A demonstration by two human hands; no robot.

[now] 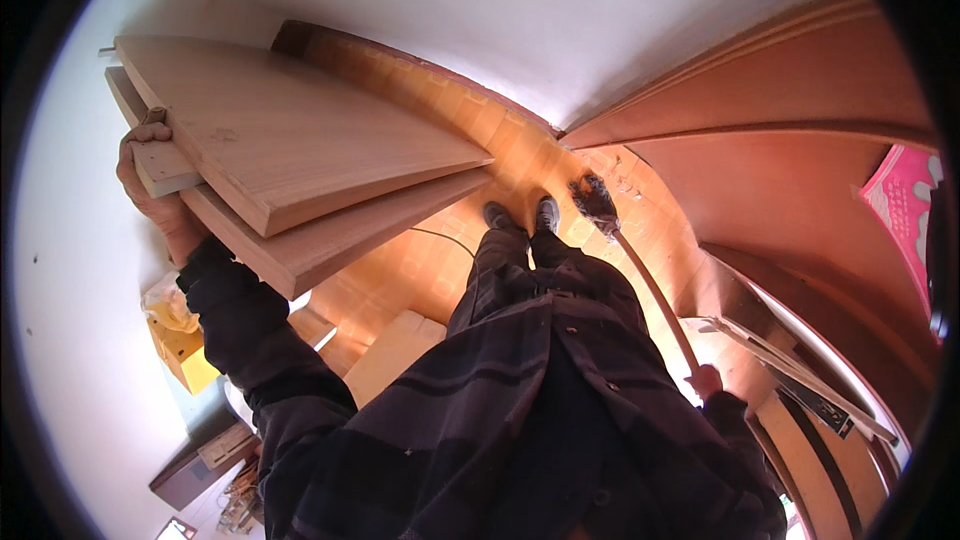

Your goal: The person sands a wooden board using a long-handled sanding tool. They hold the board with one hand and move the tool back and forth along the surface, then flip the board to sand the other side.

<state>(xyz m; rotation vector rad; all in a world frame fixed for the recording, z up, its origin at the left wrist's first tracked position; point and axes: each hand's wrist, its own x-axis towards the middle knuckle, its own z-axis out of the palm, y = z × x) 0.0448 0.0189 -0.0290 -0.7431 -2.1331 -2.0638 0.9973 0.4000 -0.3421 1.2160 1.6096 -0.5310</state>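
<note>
A stack of pale wooden boards (310, 140) juts out at the upper left, held up at its outer edge by my left hand (152, 170), whose fingers wrap round a small block of wood along that side. Down at the right, my right hand (705, 380) is closed round the long wooden handle of a mop (597, 205); its dark, shaggy head rests on the floor beside my shoes (522, 215).
Wood-patterned floor (390, 75) runs between a white wall (520, 10) and reddish wooden panels (760, 180). A pink printed sheet (905, 200) hangs at right, above leaning strips (800, 375). A yellow box (180, 345), a pale board (395, 345) and a cable (445, 235) lie leftward.
</note>
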